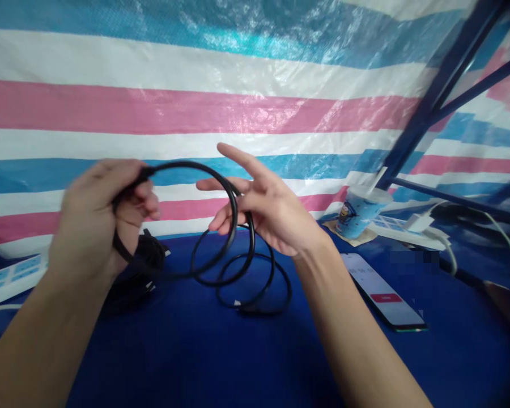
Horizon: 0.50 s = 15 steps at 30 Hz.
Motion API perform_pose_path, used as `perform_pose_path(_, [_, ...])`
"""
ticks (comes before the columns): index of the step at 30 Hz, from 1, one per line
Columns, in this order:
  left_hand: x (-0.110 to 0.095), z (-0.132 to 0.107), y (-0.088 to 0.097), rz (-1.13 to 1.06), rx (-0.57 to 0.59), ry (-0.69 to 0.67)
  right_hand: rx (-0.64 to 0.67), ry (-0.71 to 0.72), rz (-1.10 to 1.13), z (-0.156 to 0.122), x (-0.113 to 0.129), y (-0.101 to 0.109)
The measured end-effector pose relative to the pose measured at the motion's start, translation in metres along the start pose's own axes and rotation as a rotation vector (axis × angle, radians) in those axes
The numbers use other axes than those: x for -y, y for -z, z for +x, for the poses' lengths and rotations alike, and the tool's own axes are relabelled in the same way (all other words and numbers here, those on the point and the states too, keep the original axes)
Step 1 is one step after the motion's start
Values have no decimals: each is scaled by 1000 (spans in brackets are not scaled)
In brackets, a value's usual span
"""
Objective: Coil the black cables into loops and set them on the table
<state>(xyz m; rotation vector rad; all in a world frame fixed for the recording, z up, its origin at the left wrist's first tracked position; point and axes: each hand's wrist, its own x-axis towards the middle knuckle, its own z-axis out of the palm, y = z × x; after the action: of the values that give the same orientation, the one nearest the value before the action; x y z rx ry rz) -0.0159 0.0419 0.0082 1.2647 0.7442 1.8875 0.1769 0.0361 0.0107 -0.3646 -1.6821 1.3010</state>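
My left hand (97,218) is raised above a blue table (221,362) with its fingers closed round one end of a black cable (212,249). The cable arcs to the right in loose loops that hang down and rest on the table. My right hand (267,199) is beside the loops with its fingers spread; the cable passes across its lower fingers. A bundle of more black cable (147,266) lies on the table below my left hand.
A smartphone (382,292) with a lit screen lies right of my right arm. A blue paper cup (359,212) stands behind it, beside a white power strip (402,229) with a plugged-in charger. Another white power strip (8,275) lies far left. A striped tarpaulin (238,102) hangs behind.
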Motion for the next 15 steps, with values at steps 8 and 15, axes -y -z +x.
perform_pose_path(8, [15, -10, -18, -141, -342, -51, -359, -73, 247, 10, -19, -48])
perform_pose_path(15, [-2, 10, 30, 134, 633, 272, -30, -269, -107, -5, 8, 8])
